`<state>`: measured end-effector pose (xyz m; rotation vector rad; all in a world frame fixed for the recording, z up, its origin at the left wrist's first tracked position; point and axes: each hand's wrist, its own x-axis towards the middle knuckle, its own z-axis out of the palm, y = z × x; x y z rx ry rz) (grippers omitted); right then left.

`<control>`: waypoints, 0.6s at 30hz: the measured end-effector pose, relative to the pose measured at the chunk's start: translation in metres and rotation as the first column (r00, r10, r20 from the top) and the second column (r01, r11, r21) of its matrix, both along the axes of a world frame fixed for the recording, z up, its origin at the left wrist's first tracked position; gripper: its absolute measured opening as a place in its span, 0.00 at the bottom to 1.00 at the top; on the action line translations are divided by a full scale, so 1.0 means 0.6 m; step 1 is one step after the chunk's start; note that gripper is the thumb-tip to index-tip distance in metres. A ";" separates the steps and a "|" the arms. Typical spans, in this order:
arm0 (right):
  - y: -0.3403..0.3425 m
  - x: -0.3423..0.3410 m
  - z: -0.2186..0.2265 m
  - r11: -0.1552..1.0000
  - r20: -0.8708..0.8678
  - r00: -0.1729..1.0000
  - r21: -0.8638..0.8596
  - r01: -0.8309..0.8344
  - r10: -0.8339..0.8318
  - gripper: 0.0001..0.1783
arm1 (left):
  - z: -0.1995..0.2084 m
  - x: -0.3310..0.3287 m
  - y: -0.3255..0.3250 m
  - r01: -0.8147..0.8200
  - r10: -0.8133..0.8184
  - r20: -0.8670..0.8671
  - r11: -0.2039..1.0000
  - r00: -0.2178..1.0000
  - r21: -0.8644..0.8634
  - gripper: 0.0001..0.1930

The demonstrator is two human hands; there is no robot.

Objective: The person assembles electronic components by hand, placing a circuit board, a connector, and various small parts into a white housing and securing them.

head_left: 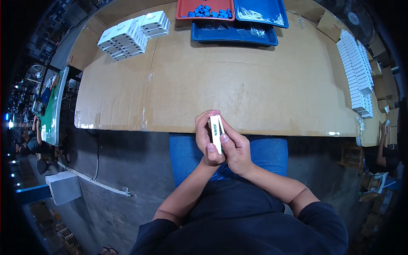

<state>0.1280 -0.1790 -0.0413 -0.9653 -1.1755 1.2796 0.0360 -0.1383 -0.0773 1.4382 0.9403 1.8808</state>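
Note:
Just past the table's near edge, above my lap, I hold a small slim white box (215, 131) upright between both hands. Dark print runs along its narrow side, and a dark strip shows beside its right edge. My left hand (202, 137) wraps round the left side, with its thumb at the lower end. On the other side my right hand (239, 154) is closed on it, the thumb pressed near the lower right edge. The fingers hide the box's broad faces.
Cardboard covers the table (204, 85). White boxes (127, 36) are stacked at the far left, and more white boxes (357, 72) line the right edge. At the back stand a red tray (180, 16) of blue parts, a blue tray (284, 12) of white sticks and a lower blue tray (233, 41).

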 end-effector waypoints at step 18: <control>0.051 0.084 -0.005 0.985 0.512 0.857 0.166 -0.038 -0.053 0.40 | 0.010 -0.014 0.012 0.509 -0.378 0.352 0.734 0.856 -0.450 0.46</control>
